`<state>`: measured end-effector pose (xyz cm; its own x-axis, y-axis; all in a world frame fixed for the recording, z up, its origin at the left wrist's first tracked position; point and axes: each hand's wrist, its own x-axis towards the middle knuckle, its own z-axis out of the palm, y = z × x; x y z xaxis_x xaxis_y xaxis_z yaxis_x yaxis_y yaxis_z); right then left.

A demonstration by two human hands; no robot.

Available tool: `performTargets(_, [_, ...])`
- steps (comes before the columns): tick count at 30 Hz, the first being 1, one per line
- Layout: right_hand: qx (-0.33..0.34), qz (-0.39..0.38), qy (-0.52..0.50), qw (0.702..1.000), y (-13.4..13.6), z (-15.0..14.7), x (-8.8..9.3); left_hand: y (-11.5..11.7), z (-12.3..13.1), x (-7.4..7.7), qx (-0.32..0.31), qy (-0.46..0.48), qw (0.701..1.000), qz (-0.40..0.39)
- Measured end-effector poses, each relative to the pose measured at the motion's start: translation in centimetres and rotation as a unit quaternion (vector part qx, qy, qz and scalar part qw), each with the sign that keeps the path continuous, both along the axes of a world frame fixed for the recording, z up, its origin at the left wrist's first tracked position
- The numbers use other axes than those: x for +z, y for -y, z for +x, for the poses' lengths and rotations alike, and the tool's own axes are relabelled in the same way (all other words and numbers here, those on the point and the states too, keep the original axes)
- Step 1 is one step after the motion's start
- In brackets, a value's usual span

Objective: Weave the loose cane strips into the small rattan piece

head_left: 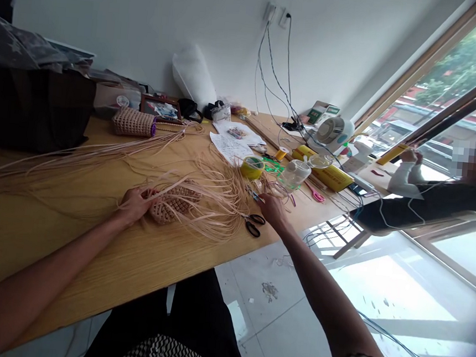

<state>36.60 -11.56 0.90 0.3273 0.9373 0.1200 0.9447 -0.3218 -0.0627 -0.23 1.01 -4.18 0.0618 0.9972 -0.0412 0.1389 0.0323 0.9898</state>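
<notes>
head view | woven raffia piece with loose strands fanning out, lying near the front edge of the desk | left hand closed on its strands at the near end | right hand on the far side, grip unclear, just beside black-handled scissors | yellow tape roll farther in

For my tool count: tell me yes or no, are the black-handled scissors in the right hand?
No, the black-handled scissors lie on the wooden table just below the right hand, not held.
</notes>
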Motion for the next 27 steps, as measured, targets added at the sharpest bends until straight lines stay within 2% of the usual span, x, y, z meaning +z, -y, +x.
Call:
performTargets(4, [0.011, -0.026, 0.001, 1.0, -2.8, 0.2, -0.3, 1.3, 0.4, 1.5, -0.008, 0.02, 1.0, 0.006])
performTargets(7, [0.01, -0.052, 0.019, 0.998, -3.0, 0.7, -0.5, 1.9, 0.7, 2.5, -0.01, 0.026, 0.999, 0.016])
performTargets(11, [-0.019, -0.069, 0.017, 0.997, -0.7, 2.1, 0.1, 1.8, 0.7, 2.2, -0.012, 0.034, 0.999, 0.017])
performTargets(13, [-0.079, -0.013, -0.008, 0.997, 1.6, 2.3, 0.9, 1.6, 0.6, 1.7, -0.014, 0.042, 0.999, 0.019])
performTargets(15, [-0.104, 0.063, -0.104, 0.987, 4.2, 1.6, 1.9, 1.5, 0.5, 1.3, -0.014, 0.049, 0.998, 0.021])
performTargets(16, [-0.081, 0.097, -0.188, 0.974, 5.5, 0.7, 2.5, 1.5, 0.5, 1.3, -0.016, 0.047, 0.998, 0.025])
performTargets(18, [-0.005, 0.144, -0.357, 0.923, 7.6, -1.9, 3.6, 1.6, 0.5, 1.3, -0.024, 0.041, 0.998, 0.036])
performTargets(19, [0.052, 0.123, -0.412, 0.902, 8.3, -3.6, 4.2, 1.6, 0.5, 1.5, -0.027, 0.037, 0.998, 0.038])
performTargets(21, [0.17, 0.057, -0.447, 0.876, 8.7, -7.3, 5.3, 1.7, 0.4, 1.6, -0.03, 0.032, 0.998, 0.037])
performTargets(23, [0.271, 0.008, -0.403, 0.874, 7.6, -11.0, 6.2, 1.7, 0.4, 1.7, -0.029, 0.037, 0.998, 0.03])
performTargets(24, [0.308, 0.0, -0.35, 0.885, 6.5, -12.5, 6.5, 1.7, 0.3, 1.7, -0.033, 0.043, 0.998, 0.027])
performTargets(27, [0.377, 0.041, -0.166, 0.91, 1.9, -15.9, 6.5, 1.5, 0.2, 1.5, -0.05, 0.077, 0.996, 0.013])
